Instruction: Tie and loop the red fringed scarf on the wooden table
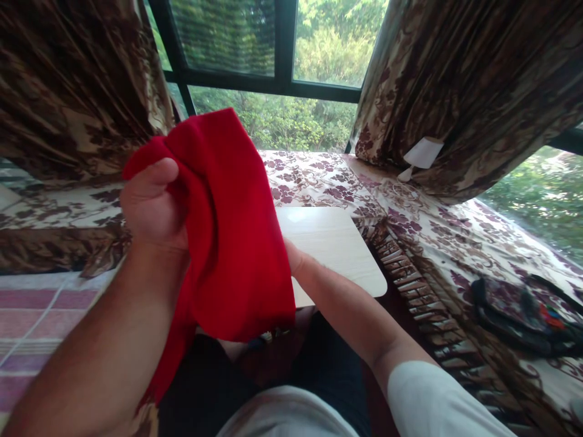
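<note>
A long red scarf (241, 224) hangs in folds in front of me, above the near side of a small pale table. My left hand (152, 200) is closed round its upper left part, thumb on top. One end of the fabric trails down past my left forearm toward my lap. My right hand (295, 258) reaches behind the hanging cloth. Only its edge near the wrist shows, so its fingers and any grip are hidden.
The pale tabletop (328, 243) lies beyond the scarf. A floral-covered ledge (314, 176) runs under the windows, with a small white lamp (423, 153) at the right. A dark bag (514, 315) lies far right. A striped bedspread (36, 328) is at the left.
</note>
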### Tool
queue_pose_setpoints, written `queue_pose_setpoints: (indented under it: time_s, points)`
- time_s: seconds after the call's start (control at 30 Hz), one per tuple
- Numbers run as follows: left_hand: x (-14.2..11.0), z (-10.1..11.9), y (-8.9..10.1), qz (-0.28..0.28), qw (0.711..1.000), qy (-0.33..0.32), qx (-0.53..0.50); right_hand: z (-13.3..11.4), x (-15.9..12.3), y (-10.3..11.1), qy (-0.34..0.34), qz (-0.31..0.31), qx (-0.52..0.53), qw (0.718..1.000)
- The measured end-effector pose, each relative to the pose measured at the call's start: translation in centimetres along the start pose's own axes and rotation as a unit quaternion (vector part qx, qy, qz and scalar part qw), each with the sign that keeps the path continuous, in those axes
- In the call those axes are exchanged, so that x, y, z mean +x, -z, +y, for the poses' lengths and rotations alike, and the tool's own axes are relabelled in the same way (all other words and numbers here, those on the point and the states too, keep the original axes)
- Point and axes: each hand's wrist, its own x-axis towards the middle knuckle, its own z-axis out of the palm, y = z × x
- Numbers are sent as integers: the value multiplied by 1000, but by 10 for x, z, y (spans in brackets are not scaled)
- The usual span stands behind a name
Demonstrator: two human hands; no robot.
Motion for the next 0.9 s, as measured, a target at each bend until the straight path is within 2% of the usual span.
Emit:
queue_pose_setpoints:
  time_s: [0.13, 0.3, 0.37, 0.43, 0.53, 0.63, 0.7, 0.77, 0.9]
  points:
    - [18, 1, 15, 69, 997, -29, 34, 1, -7, 0, -90, -82, 58, 991]
    - [20, -10, 24, 90, 995, -16, 49, -1, -12, -3, -135, -123, 20, 983]
    - [14, -12, 20, 95, 994, -33, 43, -8, -11, -9, -83, -112, -13, 990]
    - [6, -13, 14, 95, 994, -30, 32, -19, -8, -16, 27, -60, -28, 997]
    - [-2, -16, 5, 111, 992, 46, 34, -40, -3, -26, 155, 36, -53, 986]
    - [-2, -25, 4, 157, 979, 112, 58, -62, 2, -30, 175, 77, -82, 978]
    - [1, -30, 9, 171, 973, 132, 81, -72, 5, -30, 152, 64, -79, 983]
    - [4, -34, 14, 142, 971, 149, 118, -80, 7, -26, 108, 25, -66, 992]
    - [4, -34, 21, -1, 967, 176, 186, -91, 6, -19, 54, -34, -51, 997]
